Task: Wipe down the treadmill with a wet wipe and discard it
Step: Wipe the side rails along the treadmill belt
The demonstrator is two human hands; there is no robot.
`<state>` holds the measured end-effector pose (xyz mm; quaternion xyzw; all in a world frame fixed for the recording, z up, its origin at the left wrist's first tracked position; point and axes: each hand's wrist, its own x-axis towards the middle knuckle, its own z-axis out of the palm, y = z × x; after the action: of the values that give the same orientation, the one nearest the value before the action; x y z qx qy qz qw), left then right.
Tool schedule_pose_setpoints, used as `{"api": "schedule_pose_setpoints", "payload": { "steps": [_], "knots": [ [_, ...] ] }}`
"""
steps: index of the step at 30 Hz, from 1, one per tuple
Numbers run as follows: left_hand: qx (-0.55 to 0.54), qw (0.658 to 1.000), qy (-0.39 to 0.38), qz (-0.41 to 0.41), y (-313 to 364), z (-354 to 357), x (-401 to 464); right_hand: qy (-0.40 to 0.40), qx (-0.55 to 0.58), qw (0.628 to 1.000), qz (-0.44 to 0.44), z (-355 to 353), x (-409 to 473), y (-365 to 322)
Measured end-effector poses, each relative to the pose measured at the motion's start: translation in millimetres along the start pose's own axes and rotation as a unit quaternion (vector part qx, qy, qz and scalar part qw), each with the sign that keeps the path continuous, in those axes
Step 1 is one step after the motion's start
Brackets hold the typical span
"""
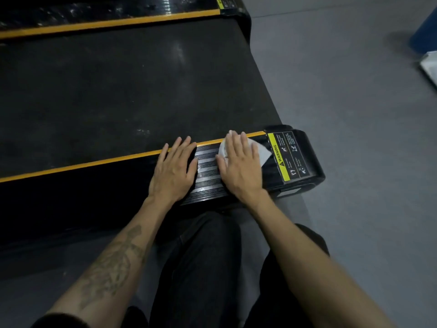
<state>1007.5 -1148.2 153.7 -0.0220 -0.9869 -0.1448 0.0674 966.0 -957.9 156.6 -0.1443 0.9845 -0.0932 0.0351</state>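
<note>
Pressing flat on the near side rail of the treadmill, the right hand is laid over a white wet wipe, which is held between the palm and the ribbed black tread of the rail. The fingers of this hand are extended and close together, with no curl around the wipe; parts of the wipe are seen beyond the fingertips and to the right of the hand, where a corner lies just beside the yellow-and-black warning label on the rail's end cap. The left hand is placed palm-down on the same rail, just beside the right hand and apart from the wipe, its fingers straight and slightly spread, nothing being held in its grip. An orange stripe is seen along the inner edge of the rail, bordering the dark running belt. The far side rail, edged in the same orange, is visible at the top. The treadmill is set on a grey floor. Dark trousers are seen between the forearms, and a tattoo is carried on the left forearm.
</note>
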Motion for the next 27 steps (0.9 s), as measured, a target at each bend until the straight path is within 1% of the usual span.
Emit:
{"api": "schedule_pose_setpoints", "payload": {
  "steps": [1,3,4,5,6,7,10,11,12,13,15,16,17,18,20,21,22,23,24,26,27],
  "knots": [
    [0.0,1.0,0.0,0.0,-0.1,0.1,-0.1,0.004,0.0,1.0,-0.009,3.8,-2.7,-12.1],
    [-0.005,1.0,-0.005,0.0,-1.2,-0.3,0.6,-0.007,0.0,0.994,-0.109,7.3,-1.3,-28.5],
    [-0.007,1.0,-0.005,0.002,-2.0,0.0,1.0,-0.02,-0.006,0.986,-0.164,4.9,4.7,-26.8],
    [-0.007,1.0,-0.001,0.003,-2.7,0.1,0.7,-0.042,-0.013,0.98,-0.196,1.4,12.9,-20.1],
    [-0.005,1.0,0.004,0.005,-3.1,0.3,0.2,-0.05,-0.011,0.978,-0.201,-1.5,19.4,-10.3],
    [-0.004,1.0,0.009,0.009,-3.1,0.6,0.3,-0.038,-0.005,0.984,-0.176,-3.2,23.7,1.5],
    [-0.006,1.0,0.008,0.008,-2.2,1.5,1.1,0.013,0.001,1.0,-0.021,-4.6,14.0,21.2],
    [-0.006,1.0,0.007,0.005,-1.3,1.6,0.9,0.019,-0.001,1.0,-0.004,-2.0,6.9,14.7],
    [-0.004,1.0,0.009,0.003,-0.7,1.9,0.9,0.02,-0.004,1.0,-0.018,0.7,1.8,4.2],
    [-0.001,1.0,0.012,0.001,-0.4,2.0,0.7,0.014,-0.007,0.998,-0.056,1.5,-0.4,-6.1],
    [0.003,1.0,0.011,0.005,-1.4,2.4,1.5,-0.018,-0.021,0.989,-0.143,-0.8,3.0,-10.1],
    [0.003,1.0,0.01,0.005,-1.4,2.6,1.2,-0.039,-0.026,0.984,-0.17,-3.8,7.2,-3.6],
    [0.002,1.0,0.01,0.003,-0.9,2.5,0.9,-0.051,-0.026,0.982,-0.178,-6.5,11.0,6.6],
    [0.001,1.0,0.01,0.002,0.4,2.3,1.2,-0.049,-0.019,0.986,-0.159,-9.0,13.1,17.4],
    [-0.003,1.0,0.013,-0.003,2.3,0.9,1.8,-0.014,-0.014,0.998,-0.064,-9.8,9.6,24.8],
    [-0.003,1.0,0.015,-0.005,3.4,0.6,1.4,0.004,-0.015,1.0,-0.017,-7.4,3.3,17.9],
    [-0.003,1.0,0.018,-0.008,4.2,0.6,0.6,0.012,-0.008,1.0,0.003,-4.1,-3.2,6.2],
    [-0.001,1.0,0.019,-0.01,4.6,0.8,0.2,0.022,0.002,1.0,-0.01,0.8,-7.0,-5.7],
    [0.002,1.0,0.015,-0.009,4.1,0.8,0.9,0.016,0.015,0.999,-0.046,3.5,-8.8,-14.4],
    [0.002,1.0,0.007,-0.008,3.4,0.1,2.3,-0.022,0.032,0.991,-0.127,-2.6,-6.8,-9.9],
    [0.0,1.0,0.007,-0.01,3.1,-0.3,1.7,-0.038,0.029,0.988,-0.147,-7.2,-3.3,1.2]
  ]
}}
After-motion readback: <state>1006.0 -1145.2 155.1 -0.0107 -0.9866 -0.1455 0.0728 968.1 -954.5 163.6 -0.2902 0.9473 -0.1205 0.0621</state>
